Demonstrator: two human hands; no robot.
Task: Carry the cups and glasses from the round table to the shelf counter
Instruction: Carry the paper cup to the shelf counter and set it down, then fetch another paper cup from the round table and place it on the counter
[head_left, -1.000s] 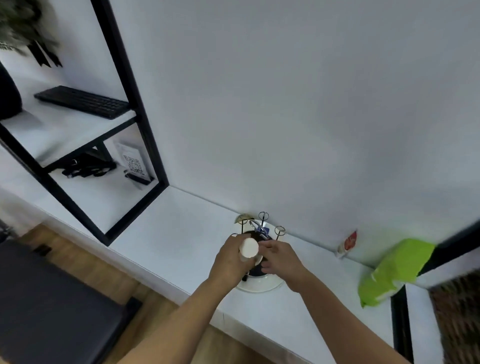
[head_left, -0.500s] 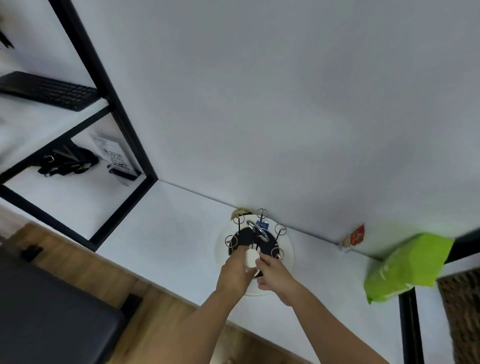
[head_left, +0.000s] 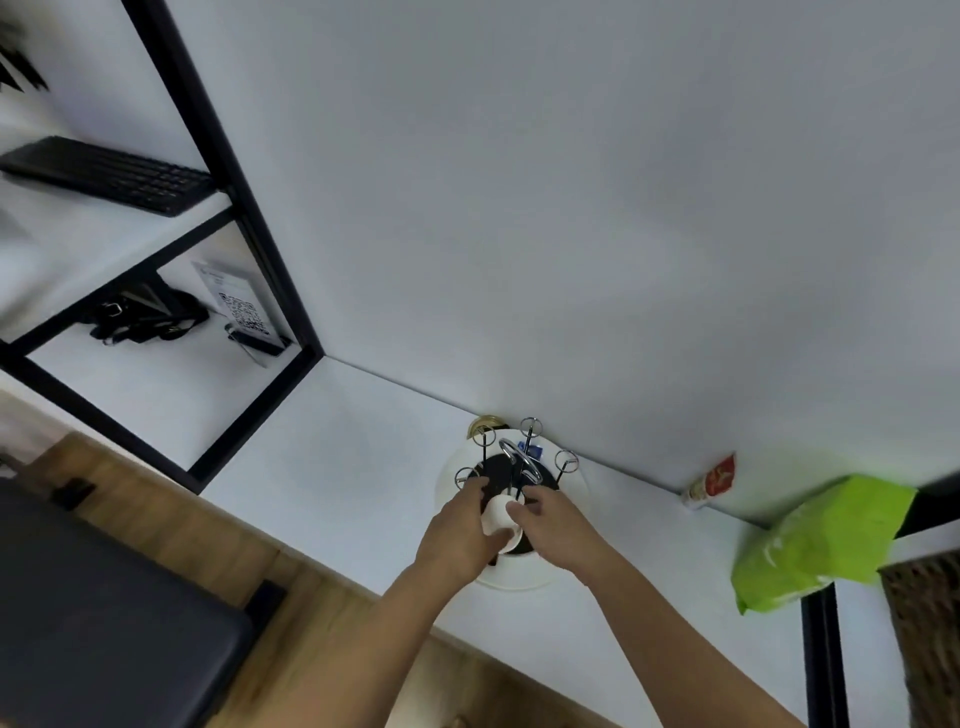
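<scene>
Left hand (head_left: 457, 535) grips a white cup (head_left: 497, 519) over the rack (head_left: 511, 470); right hand (head_left: 553, 525) pinches it. Placement unfinished; remaining cups unseen.

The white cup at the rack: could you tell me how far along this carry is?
Done: the white cup has reached the shelf counter. In hand: the left hand grips it while the right hand steadies it over the cup rack. Left: setting it down; the rack's visible pegs look bare.

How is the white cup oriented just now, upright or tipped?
Tipped: the white cup lies sideways between both hands over the rack.
</scene>
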